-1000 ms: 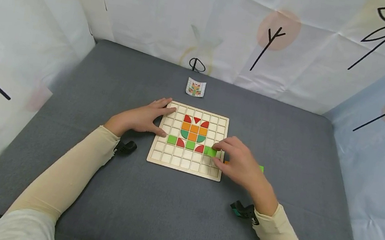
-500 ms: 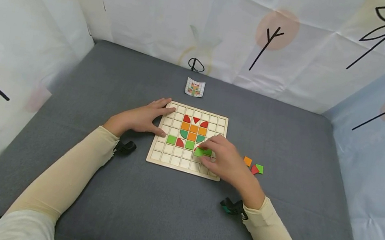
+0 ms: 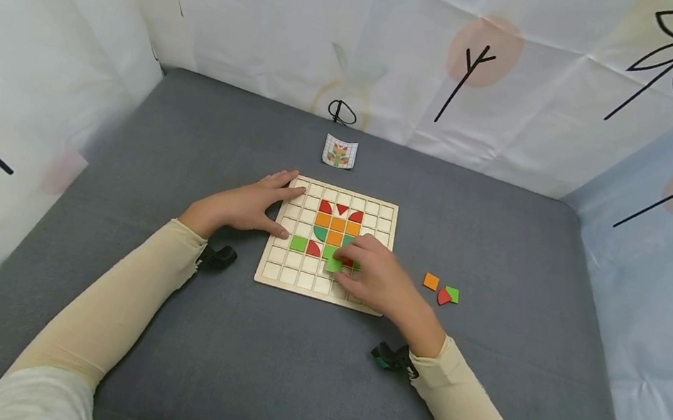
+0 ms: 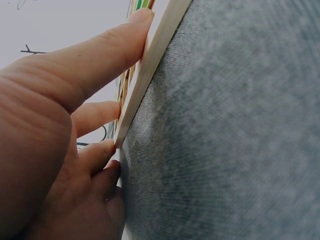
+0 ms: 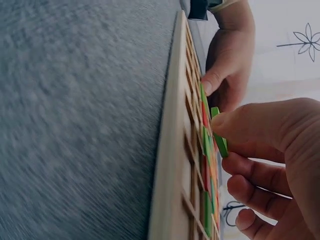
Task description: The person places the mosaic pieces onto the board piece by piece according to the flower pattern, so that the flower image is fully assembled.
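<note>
A wooden grid board (image 3: 273, 271) lies on the grey table, with red, orange, teal and light green tiles set in its cells. My left hand (image 3: 245, 204) rests along its left edge, fingers and thumb spread; the left wrist view shows the thumb (image 4: 112, 52) touching the rim. Between thumb and fingers of my right hand (image 3: 380, 277) I pinch a light green square tile (image 5: 220, 141). It is held tilted just above the board, around the row of green and red tiles. That hand covers the board's lower right cells in the head view.
Right of the board lie a loose orange square tile (image 3: 431, 281), a red tile (image 3: 443, 296) and a green tile (image 3: 453, 295), the last two touching or overlapping. A small pattern card (image 3: 340, 152) lies behind the board. Printed white cloth (image 3: 397, 53) hangs beyond the grey table (image 3: 263, 365).
My right hand has moved left across the board with the green tile, uncovering the loose tiles on the right. The left hand has stayed in place.
</note>
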A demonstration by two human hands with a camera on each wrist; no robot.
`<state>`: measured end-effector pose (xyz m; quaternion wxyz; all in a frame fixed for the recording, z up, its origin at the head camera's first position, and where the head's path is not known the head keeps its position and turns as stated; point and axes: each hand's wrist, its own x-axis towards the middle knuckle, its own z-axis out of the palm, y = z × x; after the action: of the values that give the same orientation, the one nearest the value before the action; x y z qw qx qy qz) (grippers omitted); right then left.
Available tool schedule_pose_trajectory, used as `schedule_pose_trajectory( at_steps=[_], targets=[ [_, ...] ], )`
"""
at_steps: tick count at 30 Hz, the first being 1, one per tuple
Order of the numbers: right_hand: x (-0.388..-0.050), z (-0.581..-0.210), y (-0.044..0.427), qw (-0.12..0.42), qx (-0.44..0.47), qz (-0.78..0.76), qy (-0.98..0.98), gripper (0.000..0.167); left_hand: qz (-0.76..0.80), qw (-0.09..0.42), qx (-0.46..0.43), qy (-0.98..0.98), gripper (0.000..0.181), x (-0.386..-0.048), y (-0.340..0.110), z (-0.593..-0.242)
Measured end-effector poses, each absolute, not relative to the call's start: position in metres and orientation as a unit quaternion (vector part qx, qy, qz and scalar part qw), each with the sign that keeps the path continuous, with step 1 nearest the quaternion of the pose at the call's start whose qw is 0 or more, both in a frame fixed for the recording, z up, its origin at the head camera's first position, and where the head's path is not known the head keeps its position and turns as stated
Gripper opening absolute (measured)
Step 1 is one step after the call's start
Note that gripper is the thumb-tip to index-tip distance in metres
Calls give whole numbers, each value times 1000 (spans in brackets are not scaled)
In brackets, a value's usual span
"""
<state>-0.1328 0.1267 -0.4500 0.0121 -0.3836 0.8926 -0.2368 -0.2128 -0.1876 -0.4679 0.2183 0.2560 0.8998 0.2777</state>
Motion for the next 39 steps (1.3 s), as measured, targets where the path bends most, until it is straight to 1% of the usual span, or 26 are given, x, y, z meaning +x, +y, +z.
schedule_pose_trajectory(
  at_steps=[10,20,27,33,39],
  targets=[
    [-131,-457,117,5,-387,-215,897,19,275,219,255,901,102,-213,-188,-468],
    [-128,-457,116,-5,-415,-226,881,15,280,219,256,899,101,-214,-188,-468],
    [-126,-455,117,-1,-417,-224,881,14,275,218,258,900,102,-214,-188,-469],
    [-125,-442,131,-27,-399,-233,886,15,272,221,259,900,102,-214,-187,-470],
    [-127,-426,161,-47,-352,-230,906,20,277,222,252,900,102,-215,-188,-471]
  ],
)
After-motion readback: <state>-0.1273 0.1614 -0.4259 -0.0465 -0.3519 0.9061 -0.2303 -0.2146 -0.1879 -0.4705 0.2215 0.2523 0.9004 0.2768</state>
